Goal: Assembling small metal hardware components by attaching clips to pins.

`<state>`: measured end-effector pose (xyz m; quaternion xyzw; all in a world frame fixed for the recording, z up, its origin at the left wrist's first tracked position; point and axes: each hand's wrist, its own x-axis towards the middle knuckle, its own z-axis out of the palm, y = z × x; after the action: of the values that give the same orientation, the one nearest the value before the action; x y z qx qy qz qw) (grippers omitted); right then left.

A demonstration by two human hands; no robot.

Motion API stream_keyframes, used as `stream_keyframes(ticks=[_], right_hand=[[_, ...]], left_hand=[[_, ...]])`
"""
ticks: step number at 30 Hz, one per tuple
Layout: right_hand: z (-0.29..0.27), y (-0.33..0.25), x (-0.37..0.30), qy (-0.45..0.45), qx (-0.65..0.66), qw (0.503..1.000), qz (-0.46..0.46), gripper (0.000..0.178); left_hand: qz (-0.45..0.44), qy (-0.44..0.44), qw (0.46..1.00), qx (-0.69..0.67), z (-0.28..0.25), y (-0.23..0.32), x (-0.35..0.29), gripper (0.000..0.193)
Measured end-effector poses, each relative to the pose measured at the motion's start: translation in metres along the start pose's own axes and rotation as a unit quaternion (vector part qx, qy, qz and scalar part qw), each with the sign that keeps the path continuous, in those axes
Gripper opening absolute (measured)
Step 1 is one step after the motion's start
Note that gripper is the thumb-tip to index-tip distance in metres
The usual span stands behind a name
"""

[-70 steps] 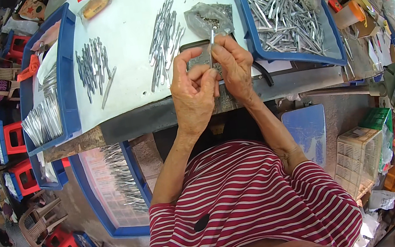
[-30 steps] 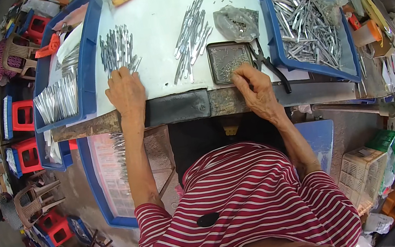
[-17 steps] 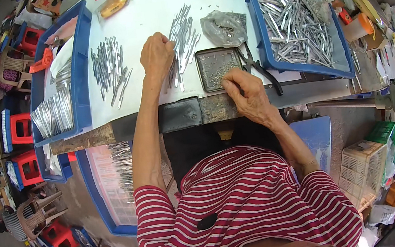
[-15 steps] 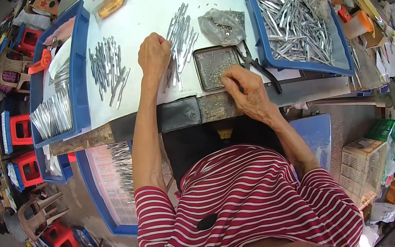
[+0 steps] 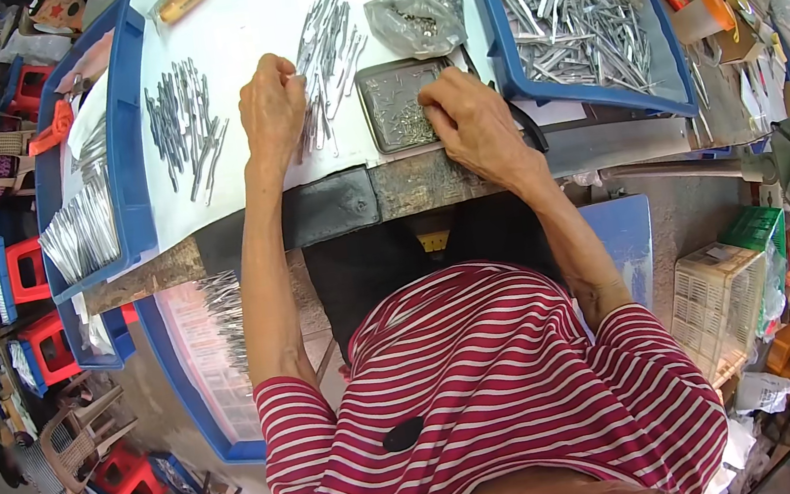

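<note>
My left hand (image 5: 273,110) is closed, its fingertips pressed together just left of a loose pile of thin silvery metal strips (image 5: 324,50). Whatever lies between those fingers is too small to make out. My right hand (image 5: 477,122) bends over the right side of a small dark tray (image 5: 376,108) holding tiny metal pins (image 5: 411,126). Its thumb and fingers come together at the pins, and their hold is hidden. Behind the tray lies a clear plastic bag (image 5: 416,22) of small metal parts. Further left is a second group of metal strips (image 5: 183,120).
A blue bin (image 5: 499,40) heaped with metal strips stands at the right. Another blue bin (image 5: 131,153) with stacked strips is at the left. Dark plier handles (image 5: 530,127) lie beside the tray. The worn table edge (image 5: 426,182) runs before me.
The view has shifted, so the table sits higher in it. My right hand has reached further over the tray's pins. My left hand has come slightly nearer me along the strips.
</note>
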<state>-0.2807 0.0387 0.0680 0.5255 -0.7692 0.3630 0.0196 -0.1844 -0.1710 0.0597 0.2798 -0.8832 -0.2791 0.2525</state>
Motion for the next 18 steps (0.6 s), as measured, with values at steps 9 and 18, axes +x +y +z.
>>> stream_keyframes(ticks=[9,18], right_hand=[[-0.003,-0.006,0.001,-0.065,-0.011,0.998,-0.004,0.016],[0.020,0.003,0.016,-0.039,0.047,0.998,0.000,0.009]], left_hand=[[-0.084,0.029,0.976,-0.201,-0.018,0.002,-0.019,0.025],[-0.124,-0.052,0.916,-0.379,-0.017,0.040,-0.052,0.022]])
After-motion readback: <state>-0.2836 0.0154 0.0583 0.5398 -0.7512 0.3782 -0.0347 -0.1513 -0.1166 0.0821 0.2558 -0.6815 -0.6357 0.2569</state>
